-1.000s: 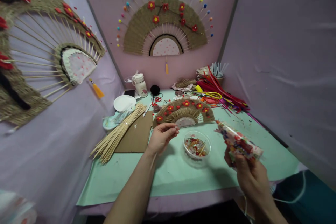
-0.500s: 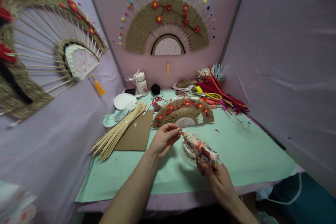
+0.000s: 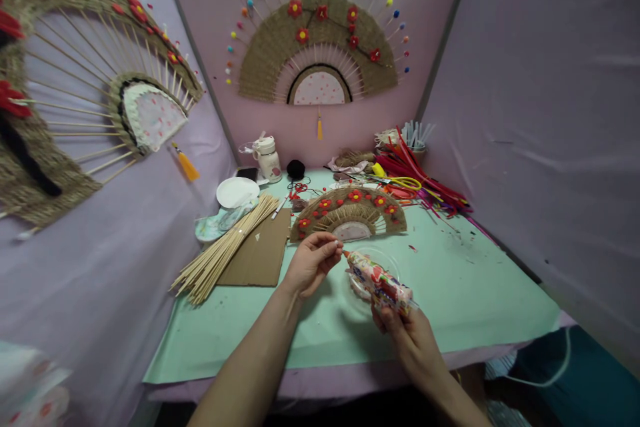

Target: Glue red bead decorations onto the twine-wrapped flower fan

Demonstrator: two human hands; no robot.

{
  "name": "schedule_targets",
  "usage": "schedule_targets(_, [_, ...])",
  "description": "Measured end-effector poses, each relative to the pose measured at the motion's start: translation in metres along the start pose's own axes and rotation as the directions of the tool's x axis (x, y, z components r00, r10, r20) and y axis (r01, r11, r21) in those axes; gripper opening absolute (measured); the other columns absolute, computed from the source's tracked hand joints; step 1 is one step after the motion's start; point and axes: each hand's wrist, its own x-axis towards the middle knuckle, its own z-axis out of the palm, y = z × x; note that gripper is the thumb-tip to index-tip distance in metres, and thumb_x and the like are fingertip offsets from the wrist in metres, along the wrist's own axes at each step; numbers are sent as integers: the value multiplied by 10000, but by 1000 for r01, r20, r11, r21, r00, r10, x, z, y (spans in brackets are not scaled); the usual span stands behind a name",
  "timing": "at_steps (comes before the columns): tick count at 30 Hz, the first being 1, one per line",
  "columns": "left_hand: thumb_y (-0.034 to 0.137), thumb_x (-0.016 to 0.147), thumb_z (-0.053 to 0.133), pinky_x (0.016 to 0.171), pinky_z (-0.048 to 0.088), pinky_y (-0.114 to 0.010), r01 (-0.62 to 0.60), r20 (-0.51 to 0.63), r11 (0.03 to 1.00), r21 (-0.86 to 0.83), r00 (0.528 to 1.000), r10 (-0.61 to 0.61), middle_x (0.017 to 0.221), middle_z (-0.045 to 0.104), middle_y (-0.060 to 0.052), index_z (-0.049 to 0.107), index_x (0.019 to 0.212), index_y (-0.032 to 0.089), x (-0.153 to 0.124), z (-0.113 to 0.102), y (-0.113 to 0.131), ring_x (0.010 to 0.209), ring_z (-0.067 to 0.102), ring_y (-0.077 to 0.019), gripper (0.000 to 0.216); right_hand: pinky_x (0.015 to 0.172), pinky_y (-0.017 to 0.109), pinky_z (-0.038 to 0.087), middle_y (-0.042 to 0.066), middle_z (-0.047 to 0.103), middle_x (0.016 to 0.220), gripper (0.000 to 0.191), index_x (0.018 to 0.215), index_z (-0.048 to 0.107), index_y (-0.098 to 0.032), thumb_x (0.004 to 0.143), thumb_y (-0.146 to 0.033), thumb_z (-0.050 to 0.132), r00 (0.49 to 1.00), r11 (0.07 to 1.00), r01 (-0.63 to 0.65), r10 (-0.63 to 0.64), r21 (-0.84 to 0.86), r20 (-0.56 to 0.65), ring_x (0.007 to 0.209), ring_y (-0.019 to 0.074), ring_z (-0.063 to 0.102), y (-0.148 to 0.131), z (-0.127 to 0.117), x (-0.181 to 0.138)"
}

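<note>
My right hand (image 3: 403,333) is wrapped round a hot glue gun (image 3: 379,280) with a colourful floral pattern, its orange nozzle pointing up and left. Just left of the nozzle, my left hand (image 3: 315,261) pinches a tiny white piece (image 3: 337,243) between thumb and fingertips; it is too small to name. Under the glue gun sits a clear round plastic dish (image 3: 395,261), partly hidden. Behind both hands lies a woven half-round fan (image 3: 350,210) decorated with red flowers.
A bundle of thin wooden sticks (image 3: 227,250) rests across brown cardboard (image 3: 267,260) at left. Behind are a white plate (image 3: 237,192), a white bottle (image 3: 267,159) and a black yarn ball (image 3: 296,169). Red pipe cleaners (image 3: 415,177) pile up back right. A large fan (image 3: 320,47) hangs on the back wall.
The glue gun's nozzle has drawn slightly away from the pinched white piece, leaving a small gap. My left hand has shifted a little to the left.
</note>
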Motion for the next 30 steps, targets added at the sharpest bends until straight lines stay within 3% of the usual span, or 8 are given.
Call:
schedule_targets(8, [256, 450, 907, 599, 494, -157, -27, -26, 1000, -16, 999, 26, 665, 656, 7, 668, 662, 128, 3, 1, -1, 575, 575, -46, 344, 534, 269, 430, 13, 501, 555, 468, 799, 620, -190, 904, -585, 392, 1000, 1000, 12, -12, 0, 17, 556, 173, 494, 4, 0, -1])
schedule_targets(15, [258, 488, 888, 578, 401, -181, -170, 121, 985, 40, 979, 164, 665, 595, 2, 673, 590, 124, 4, 1, -3, 609, 504, -57, 273, 537, 278, 438, 23, 531, 578, 461, 883, 640, -179, 897, -580, 412, 1000, 998, -11, 10, 67, 8, 571, 182, 506, 7, 1, -1])
schedule_targets(23, [276, 486, 886, 582, 360, -219, -196, 169, 978, 67, 969, 183, 647, 585, -6, 682, 576, 145, 5, -1, -6, 610, 500, -85, 258, 485, 267, 399, 0, 491, 569, 474, 1011, 621, -154, 896, -562, 409, 997, 989, -68, 62, 129, 49, 522, 163, 446, 10, 4, -3])
schedule_targets(30, [301, 485, 889, 589, 355, -231, -218, 182, 972, 88, 963, 199, 628, 585, -8, 682, 566, 146, 6, -1, -7, 606, 487, -88, 271, 479, 251, 367, 2, 489, 615, 451, 917, 600, -144, 900, -553, 412, 988, 973, -140, 125, 181, 93, 531, 132, 394, 25, 7, -8])
